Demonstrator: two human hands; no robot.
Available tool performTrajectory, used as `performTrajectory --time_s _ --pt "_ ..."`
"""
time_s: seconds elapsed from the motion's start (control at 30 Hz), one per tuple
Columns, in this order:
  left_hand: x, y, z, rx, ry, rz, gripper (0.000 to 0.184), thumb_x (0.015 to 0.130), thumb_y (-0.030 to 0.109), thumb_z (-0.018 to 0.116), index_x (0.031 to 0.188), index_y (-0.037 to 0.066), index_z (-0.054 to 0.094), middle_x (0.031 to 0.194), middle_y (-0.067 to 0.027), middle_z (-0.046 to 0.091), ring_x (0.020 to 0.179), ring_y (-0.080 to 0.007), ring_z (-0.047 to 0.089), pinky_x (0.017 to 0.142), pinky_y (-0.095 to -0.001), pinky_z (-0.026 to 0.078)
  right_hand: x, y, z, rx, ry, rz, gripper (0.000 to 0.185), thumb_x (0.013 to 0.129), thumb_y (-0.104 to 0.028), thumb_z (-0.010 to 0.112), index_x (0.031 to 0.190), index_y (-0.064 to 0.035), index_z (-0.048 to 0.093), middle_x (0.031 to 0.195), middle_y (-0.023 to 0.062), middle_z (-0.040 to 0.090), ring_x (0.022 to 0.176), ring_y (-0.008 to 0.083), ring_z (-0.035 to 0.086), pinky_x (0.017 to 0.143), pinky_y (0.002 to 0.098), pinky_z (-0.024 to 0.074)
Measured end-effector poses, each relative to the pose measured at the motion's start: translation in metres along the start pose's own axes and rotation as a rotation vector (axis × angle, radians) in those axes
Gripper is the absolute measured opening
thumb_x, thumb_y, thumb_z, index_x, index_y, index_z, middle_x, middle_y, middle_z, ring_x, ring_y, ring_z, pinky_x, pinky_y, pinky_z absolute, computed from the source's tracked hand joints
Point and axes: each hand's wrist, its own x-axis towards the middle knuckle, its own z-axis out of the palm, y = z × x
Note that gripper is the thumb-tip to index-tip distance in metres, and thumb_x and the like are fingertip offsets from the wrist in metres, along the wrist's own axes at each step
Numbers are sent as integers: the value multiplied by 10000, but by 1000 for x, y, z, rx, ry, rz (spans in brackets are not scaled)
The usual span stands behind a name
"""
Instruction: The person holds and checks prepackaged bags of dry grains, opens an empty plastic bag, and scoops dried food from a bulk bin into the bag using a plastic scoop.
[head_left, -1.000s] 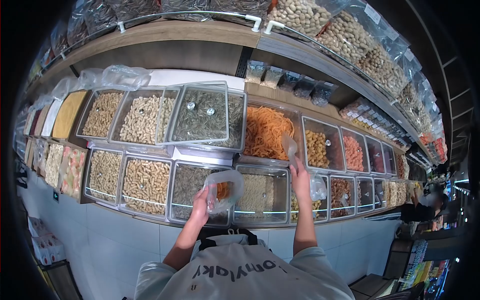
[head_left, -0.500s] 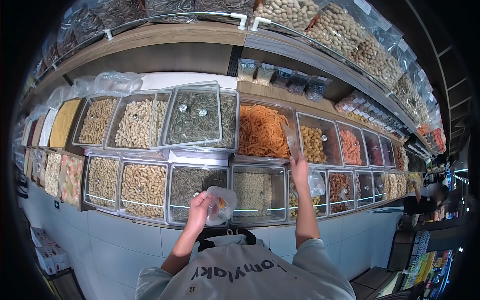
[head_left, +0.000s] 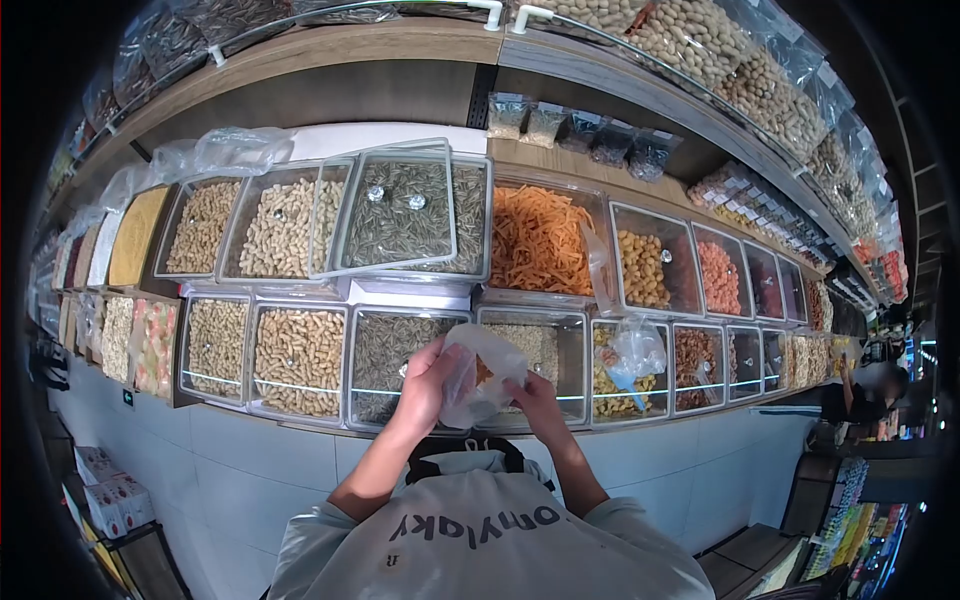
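A clear plastic bag (head_left: 478, 402) with a few orange strips showing inside is held low in front of my chest, over the front row of bins. My left hand (head_left: 428, 382) grips the bag's left side. At its right edge, the fingers of my right hand (head_left: 538, 402) pinch the plastic. Behind the bag, an open bin holds a heap of orange dried strips (head_left: 540, 235). A translucent scoop (head_left: 599, 268) rests upright along that bin's right side. Striped sunflower seeds (head_left: 395, 325) fill a lidded bin beside my left hand.
Lidded bins of peanuts (head_left: 300, 345) stand to the left. A loose clear lid (head_left: 400, 205) lies askew on the rear seed bin. Another plastic bag (head_left: 637, 348) sits on a front bin to the right. A person (head_left: 855, 395) is at the far right.
My right hand has let go of the scoop, leaving it in the orange-strip bin, and come down to the bag's right edge. My left hand and the bag moved slightly right and up.
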Motion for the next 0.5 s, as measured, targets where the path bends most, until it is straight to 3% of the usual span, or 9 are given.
performTrajectory --time_s 0.07,0.13,0.23,0.37,0.4,0.43,0.47,0.5 --pt "6 8 -5 14 20 6 167 995 165 470 984 31 570 739 -16 574 573 -87 519 471 -225 378 -8 -17 -7 164 32 91 221 932 -132 631 1133 -46 600 807 26 621 747 104 604 672 238 490" --pt "14 13 -14 -67 94 25 159 989 165 472 986 51 582 737 5 560 553 -65 488 461 -214 365 -14 -42 -24 383 112 -34 68 933 -116 621 945 -60 585 721 3 594 621 53 550 555 220 442" --pt "20 6 -14 -74 96 -12 141 977 148 482 975 62 594 761 17 567 567 -55 481 484 -204 363 -22 -87 -35 290 145 -69 96 933 -64 571 854 -71 518 682 15 560 538 82 510 490 221 390" --pt "41 -37 -37 -183 -60 -91 201 965 161 505 1112 51 586 859 -19 626 651 -95 535 534 -227 392 -35 -120 -35 286 232 -179 79 927 -50 547 865 -73 504 641 8 521 503 74 464 461 232 375" --pt "43 -35 -31 -274 -107 -114 258 968 195 500 1167 49 572 902 -38 642 686 -113 550 552 -239 403 -39 -122 -41 439 252 -192 62 925 -62 547 882 -73 503 643 -3 491 496 71 432 444 233 350" --pt "45 -29 -20 -313 -65 -156 367 973 223 423 1287 46 489 999 -83 634 815 -164 583 711 -303 457 -36 -129 -47 588 259 -215 51 922 -74 547 898 -73 502 645 -13 460 489 69 401 427 235 324" --pt "51 -32 -16 -316 -62 -144 367 973 223 423 1287 46 489 999 -83 634 815 -164 583 711 -303 457 -34 -133 -51 741 266 -227 48 919 -87 547 914 -73 501 648 -24 429 483 66 369 410 236 298" --pt "55 -40 -16 -384 -75 -110 432 975 265 409 1344 41 440 1084 -115 626 935 -199 579 821 -339 440 -37 -148 -49 702 292 -277 57 919 -94 552 933 -69 502 682 -28 425 527 67 388 461 220 320"
